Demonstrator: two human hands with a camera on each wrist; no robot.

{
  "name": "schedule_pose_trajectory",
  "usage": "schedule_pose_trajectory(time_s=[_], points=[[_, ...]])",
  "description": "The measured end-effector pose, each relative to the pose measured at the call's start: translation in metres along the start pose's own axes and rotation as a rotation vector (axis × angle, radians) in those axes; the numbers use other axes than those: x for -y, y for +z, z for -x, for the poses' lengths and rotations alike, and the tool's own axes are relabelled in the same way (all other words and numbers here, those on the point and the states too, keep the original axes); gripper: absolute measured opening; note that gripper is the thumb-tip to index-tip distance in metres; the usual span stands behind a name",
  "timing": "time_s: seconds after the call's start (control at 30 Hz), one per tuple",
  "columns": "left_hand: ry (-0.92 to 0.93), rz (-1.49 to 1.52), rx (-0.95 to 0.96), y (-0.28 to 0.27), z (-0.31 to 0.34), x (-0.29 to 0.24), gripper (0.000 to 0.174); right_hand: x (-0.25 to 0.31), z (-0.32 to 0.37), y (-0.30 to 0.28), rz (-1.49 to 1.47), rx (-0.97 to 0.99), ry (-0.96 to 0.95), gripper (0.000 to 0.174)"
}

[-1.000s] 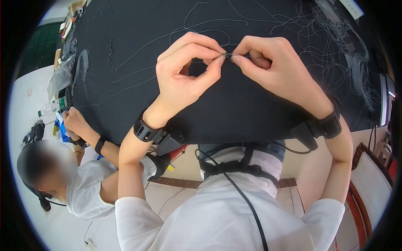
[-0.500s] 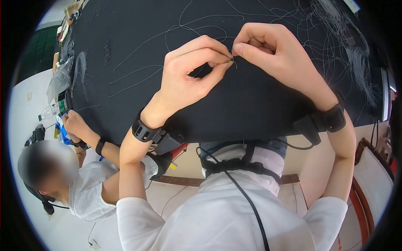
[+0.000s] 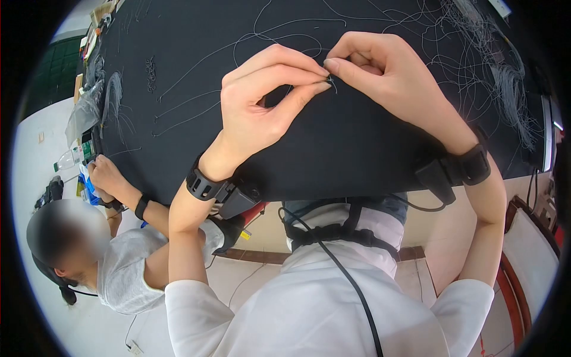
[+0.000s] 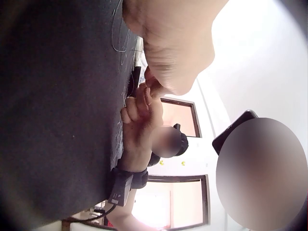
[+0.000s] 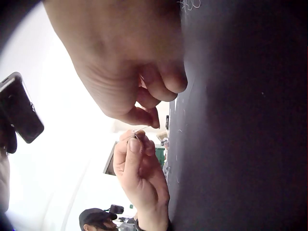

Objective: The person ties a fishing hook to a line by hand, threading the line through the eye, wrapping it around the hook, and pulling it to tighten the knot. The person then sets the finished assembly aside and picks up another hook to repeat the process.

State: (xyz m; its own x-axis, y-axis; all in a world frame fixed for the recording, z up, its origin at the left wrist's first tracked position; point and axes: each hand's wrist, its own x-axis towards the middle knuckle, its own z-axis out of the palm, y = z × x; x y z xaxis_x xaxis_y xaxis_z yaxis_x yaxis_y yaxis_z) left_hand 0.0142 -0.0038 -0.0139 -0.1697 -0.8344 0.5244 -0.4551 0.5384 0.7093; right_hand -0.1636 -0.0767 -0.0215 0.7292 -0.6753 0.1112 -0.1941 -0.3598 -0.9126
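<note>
In the head view my left hand pinches a thin grey cord between thumb and fingertips, over the black table. A short end of it sticks out below those fingertips. My right hand is close beside, thumb and index finger pinched together, the other fingers curled. The right wrist view shows a fine strand running from the right fingertips to the left hand, where a small dark bit sits by the thumb. In the left wrist view the left hand hides most of the work.
Long loose cords lie across the black table. A tangled grey bundle lies at the right, a smaller bundle and plastic bag at the left edge. Another person sits at the left, near a bottle.
The right hand has risen slightly from a second ago. My left hand shifted right, then back left a little. A short cord end now shows below the left fingertips.
</note>
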Motion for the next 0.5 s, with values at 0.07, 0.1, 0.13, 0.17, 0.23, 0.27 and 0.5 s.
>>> schedule_pose_trajectory(time_s=[0.07, 0.1, 0.13, 0.17, 0.23, 0.27, 0.5], points=[[-0.007, -0.009, -0.031, 0.0, 0.0, -0.002, 0.011, -0.001, 0.001, 0.003, -0.02, 0.004, -0.006, 0.013], [-0.03, -0.008, -0.053, 0.0, 0.0, -0.002, 0.011, 0.001, 0.001, 0.005, -0.028, 0.022, 0.01, 0.015], [-0.052, -0.006, -0.075, 0.0, 0.001, -0.003, 0.011, 0.004, 0.002, 0.006, -0.036, 0.041, 0.026, 0.017], [-0.075, -0.006, -0.097, 0.0, 0.002, -0.002, 0.011, 0.006, 0.003, 0.007, -0.043, 0.059, 0.041, 0.019], [-0.036, -0.068, -0.072, -0.003, 0.004, 0.002, 0.013, 0.007, 0.006, 0.011, -0.07, 0.058, 0.039, 0.02], [-0.016, -0.1, -0.059, -0.004, 0.004, 0.004, 0.014, 0.008, 0.007, 0.012, -0.083, 0.056, 0.037, 0.02], [-0.007, -0.221, -0.053, -0.001, 0.003, 0.003, 0.013, 0.008, 0.011, 0.018, -0.135, 0.007, 0.102, 0.019]])
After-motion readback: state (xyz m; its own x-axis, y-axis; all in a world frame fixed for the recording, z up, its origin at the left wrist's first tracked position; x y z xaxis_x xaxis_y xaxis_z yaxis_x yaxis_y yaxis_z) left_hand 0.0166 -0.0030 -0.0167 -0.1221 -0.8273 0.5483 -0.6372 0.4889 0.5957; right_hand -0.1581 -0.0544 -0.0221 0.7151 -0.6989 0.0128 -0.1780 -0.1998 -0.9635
